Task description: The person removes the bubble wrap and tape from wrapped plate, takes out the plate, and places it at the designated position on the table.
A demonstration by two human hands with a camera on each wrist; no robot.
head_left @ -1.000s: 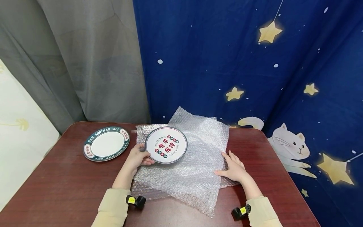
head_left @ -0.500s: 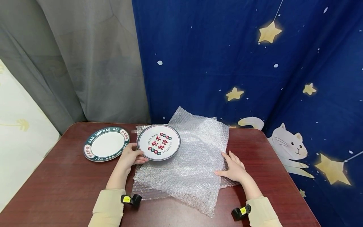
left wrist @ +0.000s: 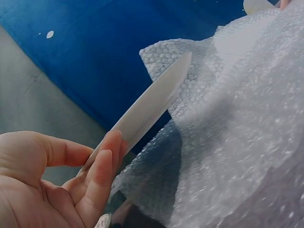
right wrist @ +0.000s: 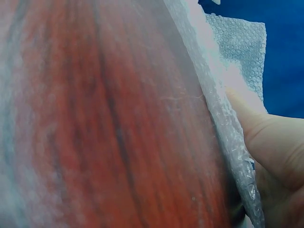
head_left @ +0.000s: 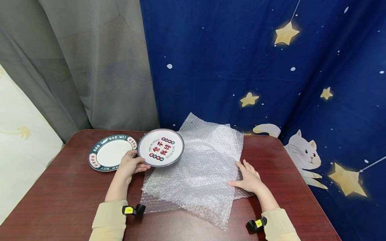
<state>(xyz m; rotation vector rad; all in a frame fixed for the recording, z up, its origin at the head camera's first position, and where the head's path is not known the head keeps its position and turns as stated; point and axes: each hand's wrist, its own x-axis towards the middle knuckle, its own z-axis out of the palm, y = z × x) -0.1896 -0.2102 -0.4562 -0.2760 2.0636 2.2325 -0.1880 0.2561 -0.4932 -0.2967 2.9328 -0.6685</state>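
My left hand pinches the left rim of a round white plate with red characters and a dark edge line, thumb on top and fingers beneath. In the left wrist view the plate shows edge-on, tilted above the bubble wrap. Sheets of bubble wrap lie crossed on the table, under and to the right of the plate. My right hand rests with spread fingers on their right edge. In the right wrist view that hand lies beside the wrap's edge.
A second plate, white with a green lettered rim, lies at the left of the brown table, partly behind my left hand. Grey and blue star-patterned curtains hang behind the table's back edge.
My left hand has carried the white plate leftward and slightly away from me, so it now overlaps the green-rimmed plate in view. My right hand and the bubble wrap have stayed put.
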